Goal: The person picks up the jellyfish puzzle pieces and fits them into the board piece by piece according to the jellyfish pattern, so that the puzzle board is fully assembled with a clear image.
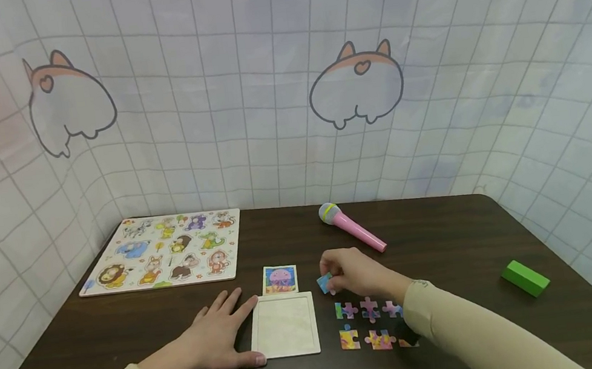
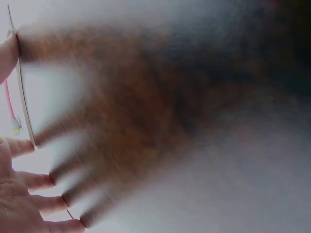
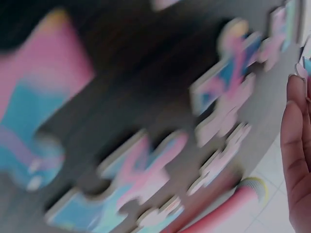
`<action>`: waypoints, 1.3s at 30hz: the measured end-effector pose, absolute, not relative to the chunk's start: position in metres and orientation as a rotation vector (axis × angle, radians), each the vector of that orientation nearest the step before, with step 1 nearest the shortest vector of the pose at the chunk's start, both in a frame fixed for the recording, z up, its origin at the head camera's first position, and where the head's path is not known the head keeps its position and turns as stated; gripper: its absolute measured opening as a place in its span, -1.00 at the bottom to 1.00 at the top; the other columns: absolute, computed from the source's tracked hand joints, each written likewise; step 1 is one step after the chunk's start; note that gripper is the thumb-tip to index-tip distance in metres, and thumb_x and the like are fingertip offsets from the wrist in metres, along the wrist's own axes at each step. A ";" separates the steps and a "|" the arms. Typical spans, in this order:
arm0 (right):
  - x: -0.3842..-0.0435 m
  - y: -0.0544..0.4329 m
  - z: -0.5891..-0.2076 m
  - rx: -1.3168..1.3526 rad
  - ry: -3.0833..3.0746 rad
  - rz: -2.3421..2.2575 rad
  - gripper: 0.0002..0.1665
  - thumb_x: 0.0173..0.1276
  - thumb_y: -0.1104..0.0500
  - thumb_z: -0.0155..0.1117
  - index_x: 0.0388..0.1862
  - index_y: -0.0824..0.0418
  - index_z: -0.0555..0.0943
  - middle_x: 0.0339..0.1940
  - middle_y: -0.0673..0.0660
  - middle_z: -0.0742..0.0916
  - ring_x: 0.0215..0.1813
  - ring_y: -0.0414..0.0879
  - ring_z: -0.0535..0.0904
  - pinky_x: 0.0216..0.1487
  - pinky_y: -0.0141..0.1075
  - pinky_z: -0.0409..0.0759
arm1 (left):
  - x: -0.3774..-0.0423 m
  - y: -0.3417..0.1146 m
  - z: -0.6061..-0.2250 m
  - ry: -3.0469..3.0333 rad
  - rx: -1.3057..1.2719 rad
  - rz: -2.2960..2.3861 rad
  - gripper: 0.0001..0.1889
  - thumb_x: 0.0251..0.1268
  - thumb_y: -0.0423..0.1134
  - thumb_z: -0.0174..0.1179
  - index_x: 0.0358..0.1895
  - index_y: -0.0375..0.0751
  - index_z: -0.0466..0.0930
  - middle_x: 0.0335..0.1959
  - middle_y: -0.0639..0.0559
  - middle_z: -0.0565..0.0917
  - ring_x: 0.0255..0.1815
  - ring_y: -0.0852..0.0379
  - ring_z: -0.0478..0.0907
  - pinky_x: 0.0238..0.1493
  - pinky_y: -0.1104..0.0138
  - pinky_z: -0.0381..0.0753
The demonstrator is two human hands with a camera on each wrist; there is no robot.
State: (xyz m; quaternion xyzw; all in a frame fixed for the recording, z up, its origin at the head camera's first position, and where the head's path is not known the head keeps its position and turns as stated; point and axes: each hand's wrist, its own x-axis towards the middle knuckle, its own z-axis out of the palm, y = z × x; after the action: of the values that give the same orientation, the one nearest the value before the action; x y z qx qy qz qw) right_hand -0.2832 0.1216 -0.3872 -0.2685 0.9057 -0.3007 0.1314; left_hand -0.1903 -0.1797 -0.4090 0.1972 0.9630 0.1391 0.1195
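Note:
My right hand [image 1: 358,272] pinches a small blue jigsaw piece [image 1: 324,283] between thumb and fingers, just right of a square puzzle tray [image 1: 285,327]. The tray is pale and holds no pieces. Fingers spread, my left hand [image 1: 217,335] rests on the table, its thumb and index fingertip at the tray's left edge. A picture card of a pink jellyfish [image 1: 280,279] lies against the tray's top edge. Several loose jigsaw pieces [image 1: 381,340] lie in rows below the right hand, partly hidden by its sleeve. In the right wrist view, loose pieces [image 3: 141,170] appear close and blurred.
An animal peg-style puzzle board [image 1: 172,250] lies at the back left of the dark table [image 1: 433,236]. A pink toy microphone [image 1: 356,229] is behind the right hand. A green block [image 1: 526,278] sits at the far right. Patterned cloth walls [image 1: 263,91] surround the table.

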 end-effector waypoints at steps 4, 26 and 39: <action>-0.282 0.111 -0.386 -0.653 2.513 -1.096 -0.89 0.38 0.40 0.34 -0.18 0.28 0.60 -0.41 0.10 0.72 -0.37 -0.13 0.69 -0.25 -0.25 0.73 | -0.190 -0.180 -0.410 2.820 0.579 0.403 0.12 0.07 0.47 0.33 0.60 -0.14 0.20 0.60 -0.39 0.16 0.58 -0.52 0.08 0.31 -0.50 0.19; -0.260 0.025 -0.390 -0.238 2.362 -1.171 -0.81 0.28 0.32 0.49 -0.45 0.31 0.63 -0.60 0.18 0.78 -0.62 -0.21 0.69 -0.50 -0.40 0.67 | -0.191 -0.178 -0.410 2.831 0.566 0.398 0.12 0.06 0.49 0.32 0.60 -0.11 0.21 0.60 -0.38 0.17 0.59 -0.50 0.09 0.32 -0.48 0.21; -0.259 0.008 -0.392 -0.305 2.479 -1.050 -0.68 0.24 0.26 0.55 -0.64 0.29 0.64 -0.70 0.13 0.75 -0.67 -0.21 0.66 -0.56 -0.39 0.63 | -0.189 -0.181 -0.410 2.834 0.576 0.410 0.10 0.07 0.47 0.32 0.59 -0.11 0.23 0.59 -0.37 0.19 0.58 -0.50 0.11 0.31 -0.48 0.23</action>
State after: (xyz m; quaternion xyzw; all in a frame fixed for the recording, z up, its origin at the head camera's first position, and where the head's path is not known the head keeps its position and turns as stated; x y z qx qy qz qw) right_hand -0.2588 0.0084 -0.3922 -0.1098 0.8936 -0.3786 0.2146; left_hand -0.1887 -0.1814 -0.4098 0.1961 0.9643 0.1395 0.1102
